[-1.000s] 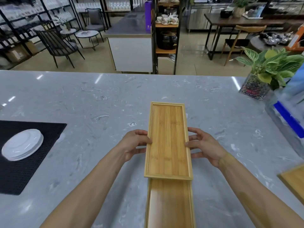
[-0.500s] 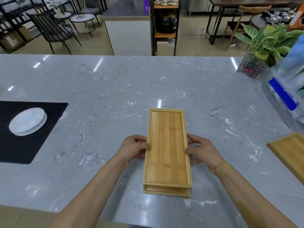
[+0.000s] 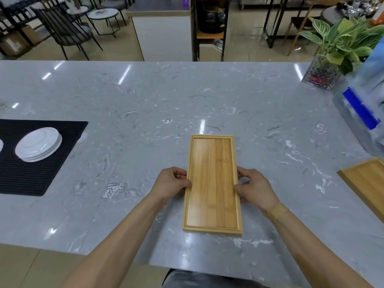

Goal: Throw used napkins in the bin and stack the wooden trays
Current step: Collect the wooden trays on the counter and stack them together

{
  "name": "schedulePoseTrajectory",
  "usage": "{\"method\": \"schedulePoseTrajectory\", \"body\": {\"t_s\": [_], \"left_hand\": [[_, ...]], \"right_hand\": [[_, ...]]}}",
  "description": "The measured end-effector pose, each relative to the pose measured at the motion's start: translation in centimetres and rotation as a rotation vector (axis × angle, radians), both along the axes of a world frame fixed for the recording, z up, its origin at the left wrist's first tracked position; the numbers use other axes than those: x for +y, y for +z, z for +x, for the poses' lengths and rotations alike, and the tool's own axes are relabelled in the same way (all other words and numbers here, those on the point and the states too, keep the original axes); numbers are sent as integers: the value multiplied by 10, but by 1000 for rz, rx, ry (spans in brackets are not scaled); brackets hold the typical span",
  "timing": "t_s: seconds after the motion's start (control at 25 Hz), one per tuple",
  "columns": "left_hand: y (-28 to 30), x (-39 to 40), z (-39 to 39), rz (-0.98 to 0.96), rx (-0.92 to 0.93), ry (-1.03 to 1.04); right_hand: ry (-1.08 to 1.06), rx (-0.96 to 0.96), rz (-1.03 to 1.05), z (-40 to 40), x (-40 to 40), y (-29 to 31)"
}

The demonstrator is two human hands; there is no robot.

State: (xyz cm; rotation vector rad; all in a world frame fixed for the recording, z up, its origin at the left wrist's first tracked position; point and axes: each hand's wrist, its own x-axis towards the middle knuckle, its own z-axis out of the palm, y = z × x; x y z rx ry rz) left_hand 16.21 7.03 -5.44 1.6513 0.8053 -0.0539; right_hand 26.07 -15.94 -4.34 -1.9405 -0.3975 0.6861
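In the head view, a long rectangular bamboo tray with a raised rim [image 3: 213, 183] is seen lying on the grey marble-patterned counter [image 3: 166, 100], near its front edge. The tray is held at both long sides: the left hand [image 3: 171, 182] is curled on the left rim and the right hand [image 3: 254, 187] on the right rim, thumbs on top. Whether another tray lies under it cannot be told for sure; only a thin line at the near end suggests it.

A second wooden tray [image 3: 367, 181] is seen at the right, well apart and cut by the picture border. No napkins and no bin are visible.

If the tray is pulled toward the body, it could be brought over the front edge and tipped. If it is released while not square on what lies below, a crooked stack could result.

Wide free counter is left behind and to both sides. The stack of white plates [image 3: 38, 144] on the black rubber mat [image 3: 25, 177] is well apart at the left, and the clear container with a blue band [image 3: 361, 113] stands near the path to the second tray
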Motion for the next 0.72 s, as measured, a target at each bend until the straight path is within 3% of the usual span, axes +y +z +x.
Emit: {"method": "schedulePoseTrajectory", "body": {"t_s": [0.72], "left_hand": [[-5,-3,-3,54,-17,-1]], "right_hand": [[-53,-119,-113,-11,3,-7]]}}
